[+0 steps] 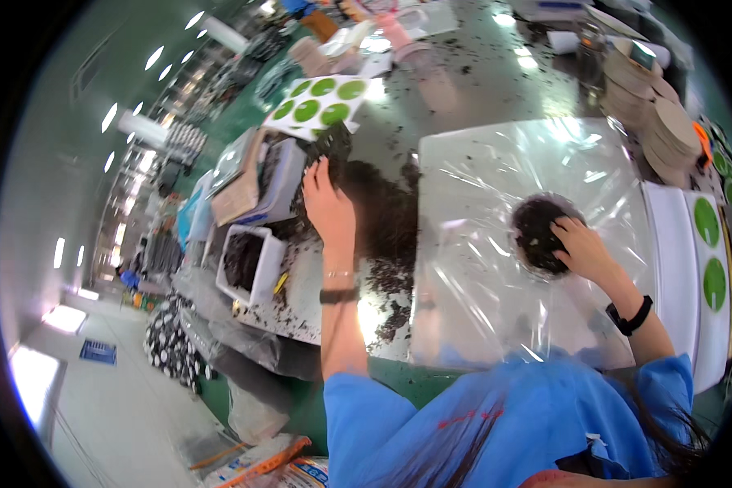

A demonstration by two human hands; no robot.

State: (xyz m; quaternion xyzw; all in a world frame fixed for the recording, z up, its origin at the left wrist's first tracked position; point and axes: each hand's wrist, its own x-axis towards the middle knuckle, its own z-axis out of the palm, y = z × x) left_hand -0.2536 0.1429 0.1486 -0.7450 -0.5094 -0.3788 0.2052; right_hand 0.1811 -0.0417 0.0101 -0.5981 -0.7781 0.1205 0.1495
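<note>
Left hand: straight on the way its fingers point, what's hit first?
Left hand: probably the dark, crumpled-looking item right at its fingertips; contact and depth are unclear. Beyond that in the picture lies the sheet of green round labels.

The left hand (328, 211) reaches forward over the worktop (480, 89), its fingers at a dark, glossy piece (333, 145) too blurred to identify, beside a spread of loose dark soil (374, 207). The right hand (584, 250) has its fingers on a round mass of soil (535, 232) amid creased clear plastic film (472, 276). A white tub (268, 275) holding soil stands left of the left forearm; round cardboard discs (669, 142) are stacked near the film's far right corner.
</note>
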